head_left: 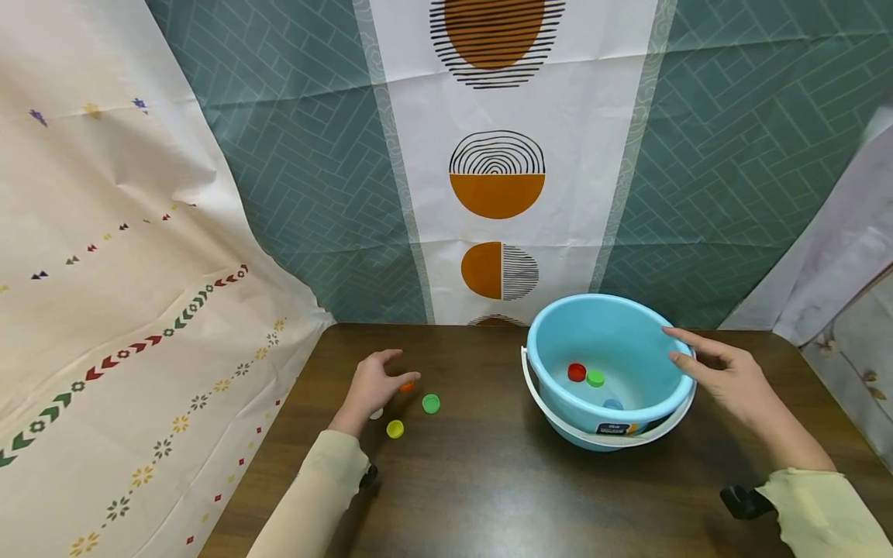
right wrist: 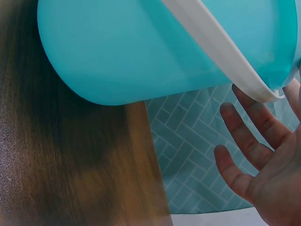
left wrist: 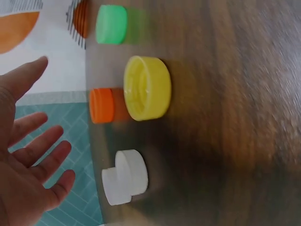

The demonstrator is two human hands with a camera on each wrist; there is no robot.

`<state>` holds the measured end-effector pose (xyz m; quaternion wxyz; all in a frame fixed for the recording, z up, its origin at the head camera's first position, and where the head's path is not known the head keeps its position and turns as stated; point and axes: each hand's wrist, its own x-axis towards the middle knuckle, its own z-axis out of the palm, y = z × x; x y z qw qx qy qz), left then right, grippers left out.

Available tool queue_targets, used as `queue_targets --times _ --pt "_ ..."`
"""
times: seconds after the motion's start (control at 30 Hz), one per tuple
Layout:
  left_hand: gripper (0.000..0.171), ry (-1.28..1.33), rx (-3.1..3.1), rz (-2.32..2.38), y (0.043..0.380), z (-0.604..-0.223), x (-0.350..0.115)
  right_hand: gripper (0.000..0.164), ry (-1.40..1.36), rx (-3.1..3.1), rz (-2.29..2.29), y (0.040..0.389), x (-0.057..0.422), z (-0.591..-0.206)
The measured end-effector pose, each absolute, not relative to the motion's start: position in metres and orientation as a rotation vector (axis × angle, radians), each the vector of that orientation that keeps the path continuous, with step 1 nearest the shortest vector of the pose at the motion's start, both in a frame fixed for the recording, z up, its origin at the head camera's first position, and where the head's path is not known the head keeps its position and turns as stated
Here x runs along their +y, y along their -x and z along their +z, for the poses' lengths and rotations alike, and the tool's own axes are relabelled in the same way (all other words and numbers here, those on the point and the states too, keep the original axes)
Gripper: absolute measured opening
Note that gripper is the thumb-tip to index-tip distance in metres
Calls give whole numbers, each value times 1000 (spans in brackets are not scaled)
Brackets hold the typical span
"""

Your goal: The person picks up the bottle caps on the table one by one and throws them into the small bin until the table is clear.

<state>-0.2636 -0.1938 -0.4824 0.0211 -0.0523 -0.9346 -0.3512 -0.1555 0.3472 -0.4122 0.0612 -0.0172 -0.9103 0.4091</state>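
Note:
My left hand [head_left: 370, 384] hovers at the left of the table with its fingers loosely spread and nothing in them. Around it lie bottle caps: an orange cap [left wrist: 102, 105], a yellow cap [left wrist: 153, 88] with its hollow side showing, a green cap [left wrist: 112, 24] and white caps [left wrist: 134, 173] that overlap in the left wrist view. On the right a light blue bucket [head_left: 607, 325] stands upright. My right hand [head_left: 732, 384] holds its right rim, thumb over the inside and other fingers outside beside the white handle [right wrist: 211, 42]. Inside are red [head_left: 577, 372], green [head_left: 595, 379] and blue [head_left: 613, 404] caps.
The brown wooden table [head_left: 481, 488] ends at a patterned green and white curtain [head_left: 300, 194]. A cream embroidered cloth [head_left: 125, 310] hangs along the left side, and pale fabric [head_left: 823, 256] hangs at the right. The bucket's handle hangs down across its front.

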Motion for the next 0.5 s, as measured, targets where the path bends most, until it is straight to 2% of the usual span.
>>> queue_targets --times 0.5 --pt "65 245 -3054 -781 266 -493 -197 48 -14 -2722 1230 157 349 -414"
